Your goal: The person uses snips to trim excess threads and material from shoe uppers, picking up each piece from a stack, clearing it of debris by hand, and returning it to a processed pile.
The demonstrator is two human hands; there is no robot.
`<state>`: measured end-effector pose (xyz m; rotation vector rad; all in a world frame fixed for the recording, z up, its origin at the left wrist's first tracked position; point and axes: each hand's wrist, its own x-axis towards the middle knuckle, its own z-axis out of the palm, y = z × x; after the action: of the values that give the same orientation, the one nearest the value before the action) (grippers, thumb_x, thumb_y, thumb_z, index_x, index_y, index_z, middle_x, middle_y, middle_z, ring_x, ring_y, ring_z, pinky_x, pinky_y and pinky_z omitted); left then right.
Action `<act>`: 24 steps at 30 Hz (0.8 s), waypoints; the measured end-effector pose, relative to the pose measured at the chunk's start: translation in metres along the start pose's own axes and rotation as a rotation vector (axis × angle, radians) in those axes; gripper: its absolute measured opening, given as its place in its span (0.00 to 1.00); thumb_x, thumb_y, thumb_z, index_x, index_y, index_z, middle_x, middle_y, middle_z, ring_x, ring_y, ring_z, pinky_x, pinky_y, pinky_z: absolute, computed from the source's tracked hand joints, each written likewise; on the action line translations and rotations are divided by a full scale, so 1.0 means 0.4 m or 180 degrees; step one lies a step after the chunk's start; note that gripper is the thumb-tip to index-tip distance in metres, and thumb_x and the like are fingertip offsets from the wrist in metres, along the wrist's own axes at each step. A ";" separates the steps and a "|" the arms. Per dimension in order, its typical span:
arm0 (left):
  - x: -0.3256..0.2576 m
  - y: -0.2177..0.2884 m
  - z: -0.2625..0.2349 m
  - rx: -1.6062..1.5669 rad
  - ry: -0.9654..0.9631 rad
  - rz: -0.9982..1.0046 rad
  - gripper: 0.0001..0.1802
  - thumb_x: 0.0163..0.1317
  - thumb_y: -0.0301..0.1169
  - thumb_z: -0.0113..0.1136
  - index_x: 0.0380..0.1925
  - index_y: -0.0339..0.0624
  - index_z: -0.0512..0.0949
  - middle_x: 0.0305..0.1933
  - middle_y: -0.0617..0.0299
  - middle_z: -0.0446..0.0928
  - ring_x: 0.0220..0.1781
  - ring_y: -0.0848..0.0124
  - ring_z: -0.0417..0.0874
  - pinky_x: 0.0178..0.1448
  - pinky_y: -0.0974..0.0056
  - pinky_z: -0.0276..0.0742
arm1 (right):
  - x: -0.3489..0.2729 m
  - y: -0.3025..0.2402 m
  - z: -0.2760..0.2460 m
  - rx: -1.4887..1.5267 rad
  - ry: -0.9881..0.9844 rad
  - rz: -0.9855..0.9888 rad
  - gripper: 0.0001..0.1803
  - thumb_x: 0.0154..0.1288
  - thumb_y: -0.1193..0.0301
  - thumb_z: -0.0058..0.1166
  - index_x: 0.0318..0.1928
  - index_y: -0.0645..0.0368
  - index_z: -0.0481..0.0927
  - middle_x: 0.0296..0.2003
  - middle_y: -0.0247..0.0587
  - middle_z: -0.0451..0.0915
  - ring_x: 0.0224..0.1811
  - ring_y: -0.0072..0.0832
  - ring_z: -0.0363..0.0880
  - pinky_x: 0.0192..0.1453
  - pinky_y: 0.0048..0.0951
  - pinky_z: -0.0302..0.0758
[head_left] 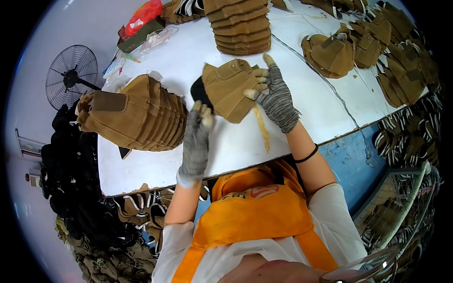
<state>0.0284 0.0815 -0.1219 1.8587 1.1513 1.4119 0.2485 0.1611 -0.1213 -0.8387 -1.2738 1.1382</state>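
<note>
Both my hands wear grey knit gloves and hold one tan suede shoe upper (pixel 229 89) above the white table (pixel 245 141). My left hand (pixel 197 137) pinches its lower left edge, by a black part (pixel 200 93) that shows behind the piece. My right hand (pixel 273 92) grips its right edge, fingers curled over it. A stack of like tan uppers (pixel 137 113) lies just left of my left hand. A yellowish strip or glue streak (pixel 262 127) runs on the table under the piece.
Another tall stack of tan pieces (pixel 241 26) stands at the back middle, and several more piles (pixel 332 54) spread to the right. A red bag on a box (pixel 141 21) sits back left. A floor fan (pixel 71 75) stands left. A wire basket (pixel 401 207) is at right.
</note>
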 end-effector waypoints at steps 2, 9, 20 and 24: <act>0.044 -0.060 0.029 -0.1709 -0.0139 -0.0980 0.38 0.58 0.47 0.60 0.63 0.38 0.59 0.63 0.52 0.65 0.63 0.60 0.67 0.68 0.56 0.62 | -0.014 -0.015 -0.012 0.0101 -0.0240 0.0131 0.47 0.48 0.80 0.65 0.68 0.56 0.54 0.45 0.33 0.71 0.43 0.20 0.69 0.53 0.20 0.73; 0.151 -0.031 0.093 -0.3806 -0.0368 -0.1905 0.45 0.53 0.52 0.63 0.64 0.39 0.57 0.64 0.54 0.64 0.66 0.59 0.64 0.72 0.54 0.58 | -0.038 -0.132 -0.042 -0.1303 -0.0487 -0.1121 0.21 0.53 0.79 0.60 0.50 0.60 0.74 0.43 0.41 0.74 0.43 0.29 0.74 0.50 0.29 0.73; 0.132 -0.074 0.110 -0.2551 -0.0158 -0.0762 0.51 0.47 0.58 0.67 0.63 0.39 0.56 0.62 0.54 0.64 0.62 0.62 0.67 0.68 0.56 0.63 | -0.065 -0.110 -0.009 -0.0632 0.0355 -0.0780 0.18 0.58 0.57 0.61 0.36 0.59 0.75 0.25 0.33 0.75 0.23 0.23 0.70 0.34 0.23 0.73; 0.127 -0.049 0.091 -0.2017 -0.0030 -0.0290 0.47 0.48 0.53 0.69 0.61 0.38 0.59 0.60 0.57 0.66 0.59 0.66 0.68 0.64 0.59 0.66 | -0.049 -0.068 -0.043 0.1680 -0.0326 0.1166 0.32 0.62 0.43 0.49 0.46 0.64 0.75 0.33 0.38 0.79 0.30 0.28 0.78 0.43 0.25 0.75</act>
<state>0.0613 0.1381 -0.1241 1.3437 0.6585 1.4900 0.2715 0.1369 -0.1034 -0.6288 -0.8479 1.7329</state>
